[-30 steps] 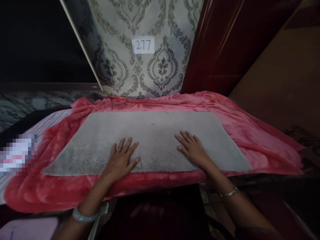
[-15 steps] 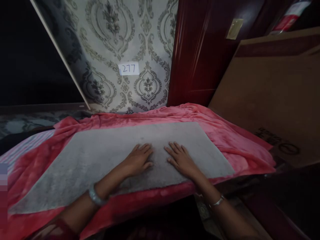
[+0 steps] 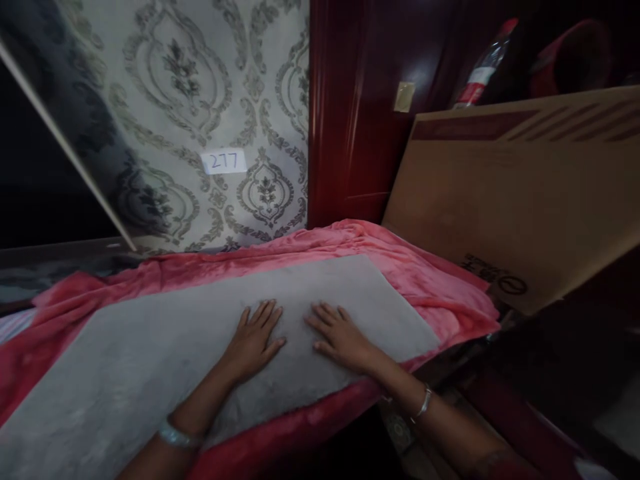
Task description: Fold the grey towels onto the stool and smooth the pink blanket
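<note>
Both hands flat on the grey mat

The left hand (image 3: 254,339) and right hand (image 3: 339,338) lie palm-down, fingers spread wide, gripping nothing, close together on the grey mat (image 3: 150,360). It lies flat on a pink blanket (image 3: 430,287), long axis running from 8 to 2 o'clock. A "277" label (image 3: 223,161) sits at 12.

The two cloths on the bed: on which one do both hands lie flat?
The grey cloth, spread on top of the pink blanket. Left hand and right hand press on it; pink shows only around its edges.
</note>
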`<state>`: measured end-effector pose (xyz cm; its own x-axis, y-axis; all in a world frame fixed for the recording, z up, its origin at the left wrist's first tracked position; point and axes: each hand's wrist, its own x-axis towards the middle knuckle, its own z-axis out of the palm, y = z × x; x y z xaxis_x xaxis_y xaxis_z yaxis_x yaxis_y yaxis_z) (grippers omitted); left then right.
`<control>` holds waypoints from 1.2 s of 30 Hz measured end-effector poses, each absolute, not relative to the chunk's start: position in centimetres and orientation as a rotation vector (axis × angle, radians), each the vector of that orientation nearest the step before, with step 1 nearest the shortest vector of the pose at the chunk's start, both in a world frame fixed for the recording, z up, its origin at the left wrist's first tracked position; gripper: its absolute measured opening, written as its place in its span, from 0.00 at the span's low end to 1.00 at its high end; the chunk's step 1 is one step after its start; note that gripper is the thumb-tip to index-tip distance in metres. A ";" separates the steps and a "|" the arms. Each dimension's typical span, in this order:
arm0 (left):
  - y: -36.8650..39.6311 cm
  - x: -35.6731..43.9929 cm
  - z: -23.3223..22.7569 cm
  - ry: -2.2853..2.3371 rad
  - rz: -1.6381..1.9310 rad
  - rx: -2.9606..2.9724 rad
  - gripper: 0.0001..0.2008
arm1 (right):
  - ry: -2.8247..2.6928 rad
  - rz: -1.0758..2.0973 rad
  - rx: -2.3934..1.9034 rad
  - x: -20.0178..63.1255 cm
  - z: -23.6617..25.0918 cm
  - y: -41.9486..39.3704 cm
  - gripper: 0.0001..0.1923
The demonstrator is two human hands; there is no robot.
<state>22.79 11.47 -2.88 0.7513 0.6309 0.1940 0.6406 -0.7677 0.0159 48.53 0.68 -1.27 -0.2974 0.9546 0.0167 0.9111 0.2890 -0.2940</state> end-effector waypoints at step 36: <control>14.0 22.1 -5.1 -0.886 -0.467 -2.759 0.33 | -1.461 0.225 -2.386 67.3 0.8 7.3 0.31</control>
<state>22.06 13.97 -5.14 0.7695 0.5291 0.3577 0.5942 -0.7984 -0.0974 67.27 7.29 0.77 0.4606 0.8868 0.0384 0.8340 -0.4176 -0.3606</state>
